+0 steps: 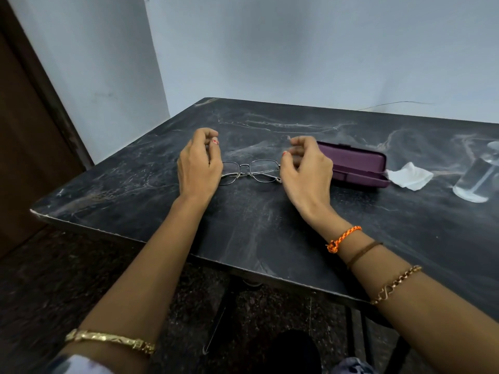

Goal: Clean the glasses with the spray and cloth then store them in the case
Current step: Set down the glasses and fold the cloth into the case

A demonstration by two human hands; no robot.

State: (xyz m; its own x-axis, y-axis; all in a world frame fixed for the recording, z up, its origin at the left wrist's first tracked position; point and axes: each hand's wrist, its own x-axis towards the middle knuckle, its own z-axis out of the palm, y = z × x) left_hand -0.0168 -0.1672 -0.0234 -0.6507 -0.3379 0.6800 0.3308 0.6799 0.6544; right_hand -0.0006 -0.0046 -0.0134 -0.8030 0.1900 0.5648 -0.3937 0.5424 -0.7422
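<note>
Thin metal-framed glasses (249, 171) lie folded on the dark table (256, 225), lenses facing me. My left hand (198, 168) hovers over their left end, fingers loosely curled and apart, and hides that end. My right hand (306, 168) is at their right end, fingers curled and raised, with nothing in it. An open purple case (356, 164) lies just right of my right hand. Beside the case lies a crumpled white cloth (407, 176). A clear spray bottle (476, 179) stands at the right edge of the view, partly cut off.
The table's left corner (35, 211) and front edge are close to me, with dark floor below. A pale wall (297, 49) runs behind the table, and a brown door (24, 144) stands at the left.
</note>
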